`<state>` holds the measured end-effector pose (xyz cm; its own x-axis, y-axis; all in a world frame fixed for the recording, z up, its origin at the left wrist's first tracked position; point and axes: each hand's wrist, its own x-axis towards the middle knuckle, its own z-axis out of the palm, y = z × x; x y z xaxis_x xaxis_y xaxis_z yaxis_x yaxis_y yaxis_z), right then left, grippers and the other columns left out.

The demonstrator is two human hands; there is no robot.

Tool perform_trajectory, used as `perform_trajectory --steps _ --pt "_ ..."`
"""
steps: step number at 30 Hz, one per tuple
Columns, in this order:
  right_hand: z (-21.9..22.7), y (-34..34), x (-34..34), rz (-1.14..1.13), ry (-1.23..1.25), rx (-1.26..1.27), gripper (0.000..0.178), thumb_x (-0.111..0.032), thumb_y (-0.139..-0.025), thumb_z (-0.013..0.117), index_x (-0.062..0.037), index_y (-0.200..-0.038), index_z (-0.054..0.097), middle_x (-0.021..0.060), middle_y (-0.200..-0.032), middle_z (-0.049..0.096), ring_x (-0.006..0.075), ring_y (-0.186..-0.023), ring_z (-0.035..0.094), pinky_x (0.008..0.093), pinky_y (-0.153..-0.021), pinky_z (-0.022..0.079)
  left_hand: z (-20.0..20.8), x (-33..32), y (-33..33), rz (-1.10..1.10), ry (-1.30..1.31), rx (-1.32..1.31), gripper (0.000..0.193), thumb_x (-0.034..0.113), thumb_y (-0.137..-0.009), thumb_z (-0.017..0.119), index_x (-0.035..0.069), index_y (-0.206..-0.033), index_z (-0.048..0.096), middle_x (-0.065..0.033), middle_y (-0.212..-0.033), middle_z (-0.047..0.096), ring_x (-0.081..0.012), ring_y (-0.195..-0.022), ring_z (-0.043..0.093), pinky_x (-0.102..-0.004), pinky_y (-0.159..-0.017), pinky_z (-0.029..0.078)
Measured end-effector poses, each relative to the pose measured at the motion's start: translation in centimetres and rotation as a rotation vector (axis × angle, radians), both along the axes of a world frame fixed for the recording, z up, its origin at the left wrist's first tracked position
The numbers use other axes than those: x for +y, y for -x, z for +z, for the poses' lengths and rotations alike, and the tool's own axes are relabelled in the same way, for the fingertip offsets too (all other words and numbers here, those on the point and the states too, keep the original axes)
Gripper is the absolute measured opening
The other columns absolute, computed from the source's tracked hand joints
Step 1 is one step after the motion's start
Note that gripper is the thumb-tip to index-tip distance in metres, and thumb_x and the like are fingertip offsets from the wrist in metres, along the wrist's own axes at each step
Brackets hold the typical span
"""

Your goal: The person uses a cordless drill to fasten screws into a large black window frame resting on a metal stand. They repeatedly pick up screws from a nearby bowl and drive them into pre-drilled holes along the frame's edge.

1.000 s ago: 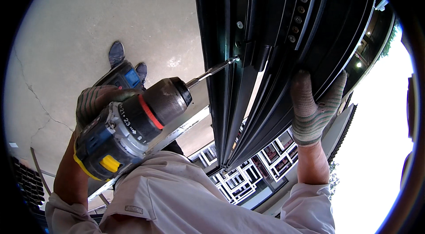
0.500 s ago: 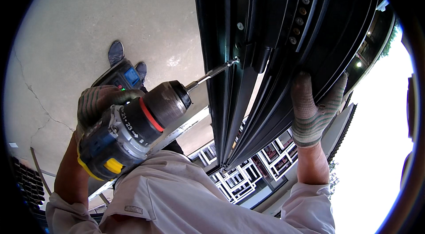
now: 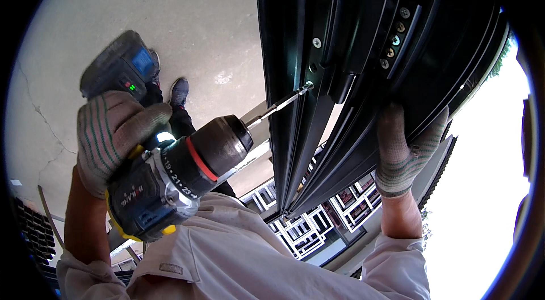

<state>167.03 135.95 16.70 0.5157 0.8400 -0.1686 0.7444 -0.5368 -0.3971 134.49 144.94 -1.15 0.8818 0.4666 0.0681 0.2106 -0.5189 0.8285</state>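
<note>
My left hand, in a striped knit glove, is wrapped round the handle of a cordless drill with a red ring and yellow trim. Its battery juts out beyond my fist, with small green lights on. From the chuck, a long driver bit reaches to a screw at a hinge plate on the black metal frame. My right hand, gloved alike, grips the frame's right edge, thumb and fingers on either side. Part of its fingers is hidden behind the edge.
More screw heads sit in the frame's hinge plates, and a row of several lies to the right. Shoes stand on the concrete floor beyond the drill. White lattice panels lie below the frame.
The drill has rolled in my left hand's grip, its battery swinging up and left and its body shifting down. The bit stays at the screw. My right hand keeps hold of the frame.
</note>
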Motion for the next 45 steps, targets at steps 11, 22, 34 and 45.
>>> perform_trajectory --steps 11,22,34,45 --pt "-0.8 -0.7 -0.3 -0.007 -0.041 0.061 0.077 -0.009 -0.076 0.073 -0.0078 -0.142 0.033 0.0195 -0.123 0.054 0.0278 -0.1 0.066 0.0329 -0.08 0.059 -1.2 -1.0 -0.2 -0.02 0.123 -0.076 0.053 0.036 -0.065 0.079 0.011 -0.106 0.058 -0.0025 -0.075 0.058 -0.02 -0.07 0.059 -0.0361 -0.062 0.047" --pt "-0.4 -0.7 -0.6 -0.011 -0.036 0.123 0.084 -0.006 -0.08 0.069 -0.0129 -0.149 0.022 0.0195 -0.127 0.051 0.0261 -0.102 0.065 0.0332 -0.083 0.059 -1.0 -1.0 -0.5 0.014 0.15 -0.067 0.042 0.035 -0.062 0.079 0.011 -0.091 0.062 -0.003 -0.074 0.059 -0.0213 -0.07 0.061 -0.0354 -0.062 0.049" --pt "0.0 0.0 1.2 -0.012 0.015 0.059 0.062 -0.011 -0.077 0.072 -0.0041 -0.129 0.038 0.0143 -0.107 0.06 0.0205 -0.088 0.066 0.0272 -0.072 0.058 -0.3 -3.0 -0.6 0.134 0.335 -0.112 0.042 0.032 -0.066 0.081 0.011 -0.099 0.065 -0.0056 -0.082 0.066 -0.0265 -0.073 0.066 -0.0378 -0.064 0.052" --pt "0.5 -0.2 1.0 0.102 0.01 -0.088 0.051 -0.028 -0.077 0.082 -0.0007 -0.108 0.051 0.0073 -0.085 0.063 0.0146 -0.074 0.064 0.0279 -0.065 0.056 2.0 -4.9 6.6 0.649 1.082 0.113 0.033 0.021 -0.091 0.065 0.001 -0.116 0.059 -0.0083 -0.093 0.069 -0.0177 -0.076 0.067 -0.0297 -0.069 0.057"
